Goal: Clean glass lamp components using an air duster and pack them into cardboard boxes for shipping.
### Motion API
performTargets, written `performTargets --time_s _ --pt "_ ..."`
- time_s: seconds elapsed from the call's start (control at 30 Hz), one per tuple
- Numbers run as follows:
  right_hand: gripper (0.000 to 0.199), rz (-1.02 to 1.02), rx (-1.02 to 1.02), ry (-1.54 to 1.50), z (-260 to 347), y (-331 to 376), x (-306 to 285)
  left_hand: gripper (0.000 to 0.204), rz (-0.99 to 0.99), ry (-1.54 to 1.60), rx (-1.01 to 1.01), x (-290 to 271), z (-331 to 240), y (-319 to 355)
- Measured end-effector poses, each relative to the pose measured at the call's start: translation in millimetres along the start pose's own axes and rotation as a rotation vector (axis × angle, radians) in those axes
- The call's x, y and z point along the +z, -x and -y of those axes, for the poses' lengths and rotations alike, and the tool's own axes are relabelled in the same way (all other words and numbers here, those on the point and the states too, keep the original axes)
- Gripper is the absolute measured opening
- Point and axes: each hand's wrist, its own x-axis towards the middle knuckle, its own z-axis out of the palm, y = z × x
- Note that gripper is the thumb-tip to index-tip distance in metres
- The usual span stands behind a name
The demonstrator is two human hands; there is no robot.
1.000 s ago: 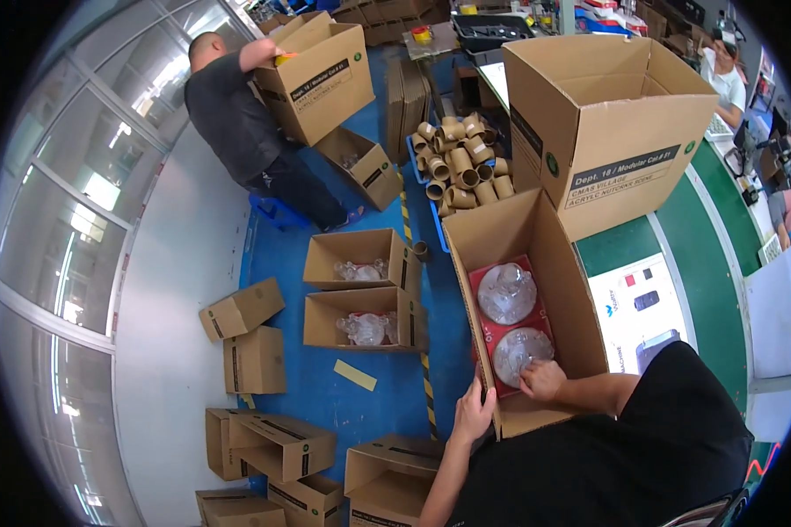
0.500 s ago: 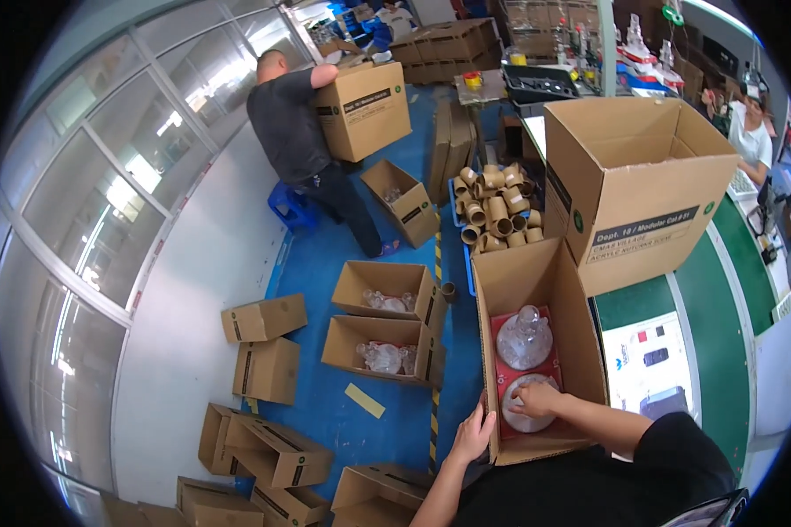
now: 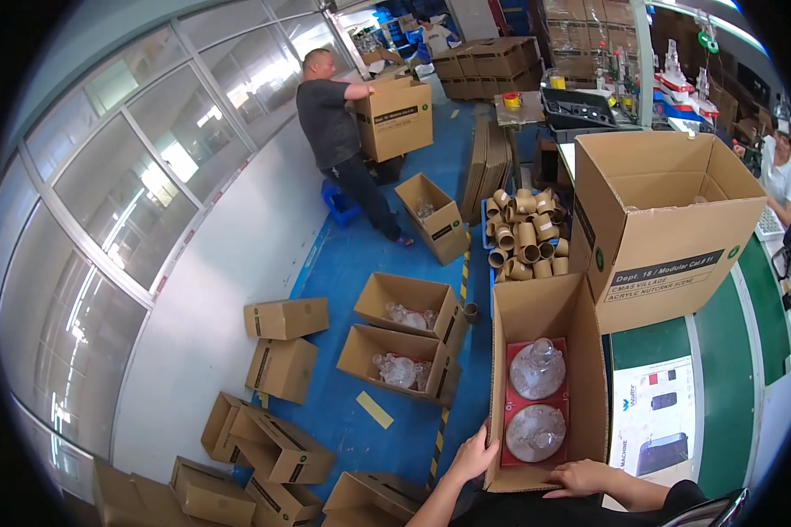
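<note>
An open cardboard box (image 3: 549, 303) stands right in front of me. Inside it, two clear acrylic pieces with round, frosted-looking bases, a far one (image 3: 538, 369) and a near one (image 3: 534, 434), sit one behind the other on a red sheet (image 3: 511, 406). My left hand (image 3: 476, 454) holds the box at its near left corner, fingers closed against the outer side. My right hand (image 3: 578, 479) grips the near edge of the box, its fingers bent over the rim. Neither hand touches the clear pieces.
A larger open carton (image 3: 668, 237) stands on the green-topped table (image 3: 655, 347) at the right. Beyond my box, a blue crate holds cardboard tubes (image 3: 526, 235). Left on the floor are open boxes (image 3: 395, 360) with clear pieces. A co-worker (image 3: 330, 132) handles a carton (image 3: 395, 123).
My right hand has come off the near clear piece, out of the box and onto its near edge. The left hand stays at the corner. The co-worker has turned with the carton.
</note>
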Motion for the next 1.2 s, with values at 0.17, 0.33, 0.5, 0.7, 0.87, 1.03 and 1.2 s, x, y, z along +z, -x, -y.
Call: performTargets --time_s 0.17,0.33,0.5,0.7,0.87,1.03,1.2 --pt "0.048 0.06 0.049 0.126 2.4 -11.3 1.5 0.053 0.074 -0.124 -0.189 -3.8 -6.6 -21.0" --pt "0.037 0.23 0.147 0.283 6.2 -32.1 25.5 0.05 0.077 -0.135 -0.164 -12.9 19.0 -2.4" --pt "0.035 0.272 0.109 0.353 63.1 -66.9 18.1 0.043 0.042 0.059 -0.14 -53.5 71.9 51.3" --pt "0.031 0.277 0.091 0.448 143.6 -114.9 -19.8 0.04 -0.151 0.255 -0.388 -96.9 111.7 126.1" --pt "0.024 0.208 -0.034 0.7 167.9 -177.0 -10.5 0.041 -0.46 0.518 -0.508 -102.9 164.4 188.5" --pt "0.023 0.236 -0.175 0.775 204.4 -210.1 -4.0 0.044 -0.564 0.555 -0.554 -130.3 168.9 204.7" --pt "0.019 0.253 -0.232 0.737 193.0 -223.4 24.6 0.046 -0.535 0.46 -0.591 -139.9 166.8 218.2"
